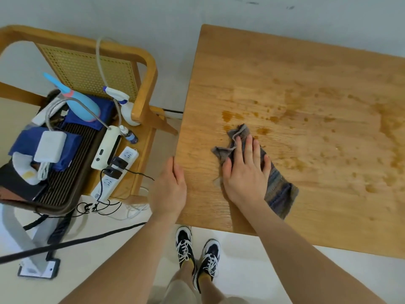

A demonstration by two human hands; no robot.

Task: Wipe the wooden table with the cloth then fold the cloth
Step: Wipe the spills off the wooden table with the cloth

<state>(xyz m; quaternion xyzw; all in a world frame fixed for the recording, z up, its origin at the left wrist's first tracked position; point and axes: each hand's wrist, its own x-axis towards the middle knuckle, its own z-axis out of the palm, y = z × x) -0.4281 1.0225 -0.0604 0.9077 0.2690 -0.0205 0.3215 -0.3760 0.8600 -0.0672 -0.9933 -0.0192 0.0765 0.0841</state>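
Note:
The wooden table point(285, 73) fills the right side of the view, with brown wet stains point(228, 116) across its middle and right. A crumpled grey-and-blue striped cloth point(278, 191) lies near the table's front left. My right hand point(245, 170) presses flat on the cloth, fingers spread, pinning it to the wood. My left hand point(169, 187) rests on the table's left edge, fingers wrapped around it.
A wooden chair point(144, 84) stands left of the table, loaded with a spray bottle point(125, 106), a power strip point(116, 174), a blue gadget, cloths and cables. Black cables run across the floor. My feet in dark sneakers point(197, 251) stand at the table's front edge.

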